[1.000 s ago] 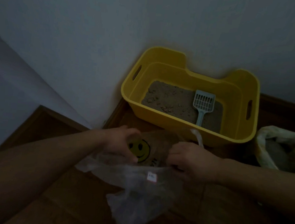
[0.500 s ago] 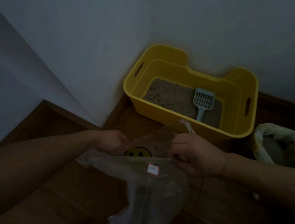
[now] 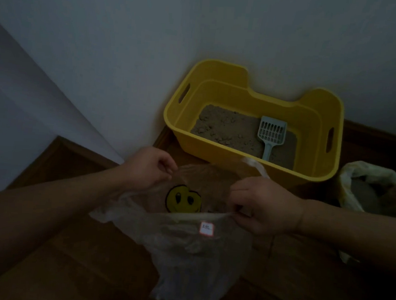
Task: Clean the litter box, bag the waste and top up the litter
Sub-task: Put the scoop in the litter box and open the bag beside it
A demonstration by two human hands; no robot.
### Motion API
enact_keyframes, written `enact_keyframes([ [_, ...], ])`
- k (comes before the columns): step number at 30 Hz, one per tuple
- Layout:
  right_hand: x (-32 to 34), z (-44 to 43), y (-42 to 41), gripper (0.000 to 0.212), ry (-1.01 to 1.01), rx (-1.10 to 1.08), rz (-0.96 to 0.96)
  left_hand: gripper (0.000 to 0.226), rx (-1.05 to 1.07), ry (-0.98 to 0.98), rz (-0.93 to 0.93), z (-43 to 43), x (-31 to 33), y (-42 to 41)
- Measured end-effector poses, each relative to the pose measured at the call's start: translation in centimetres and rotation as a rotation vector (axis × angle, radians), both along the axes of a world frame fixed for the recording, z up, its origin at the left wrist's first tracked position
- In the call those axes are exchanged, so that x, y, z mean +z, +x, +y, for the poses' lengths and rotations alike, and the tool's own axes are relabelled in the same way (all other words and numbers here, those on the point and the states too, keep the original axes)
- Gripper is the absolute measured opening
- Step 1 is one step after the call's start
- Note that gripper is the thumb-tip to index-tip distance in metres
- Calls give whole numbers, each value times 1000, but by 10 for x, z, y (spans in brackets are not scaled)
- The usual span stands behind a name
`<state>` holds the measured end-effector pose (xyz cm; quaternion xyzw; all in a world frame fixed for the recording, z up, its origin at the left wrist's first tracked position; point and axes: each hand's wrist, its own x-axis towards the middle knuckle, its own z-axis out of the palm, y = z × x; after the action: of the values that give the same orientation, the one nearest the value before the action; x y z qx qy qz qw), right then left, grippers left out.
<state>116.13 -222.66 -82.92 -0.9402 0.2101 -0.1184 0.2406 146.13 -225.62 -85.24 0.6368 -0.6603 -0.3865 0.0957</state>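
A thin, see-through plastic bag [image 3: 196, 251] with a yellow smiley print [image 3: 183, 199] and a small white sticker [image 3: 206, 228] hangs low over the wooden floor [image 3: 65, 257], near the person and just in front of the yellow litter box [image 3: 222, 71]. The left hand [image 3: 148, 169] pinches the far edge of the bag's mouth with curled fingers, and the right hand [image 3: 266, 207] grips the near edge. The two pull apart, likely to spread the opening so waste can be dropped in. One bag handle [image 3: 257, 167] pokes up beside the right hand. The litter box sits in the far corner against the wall. Clumpy litter [image 3: 227, 130] covers its bottom, and a pale blue slotted scoop [image 3: 271, 134] lies on top with its handle pointing toward the person, within easy reach. To the right, close to the box, an open sack [image 3: 374, 185] holds grey granules, probably fresh litter kept handy for topping up. Scooping does not look begun yet, as the bag appears empty.
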Motion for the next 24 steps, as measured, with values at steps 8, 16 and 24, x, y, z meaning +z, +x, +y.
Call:
enact_keyframes([
  [8,13,14,13,6,-21,86,52,49,-243,-125,-105,-5,38,-3],
  [16,11,18,29,7,29,-52,105,25,-211,-325,51,-25,58,-31],
  [24,28,-19,13,35,466,-343,-20,33,-267,-334,-35,-50,41,-55],
])
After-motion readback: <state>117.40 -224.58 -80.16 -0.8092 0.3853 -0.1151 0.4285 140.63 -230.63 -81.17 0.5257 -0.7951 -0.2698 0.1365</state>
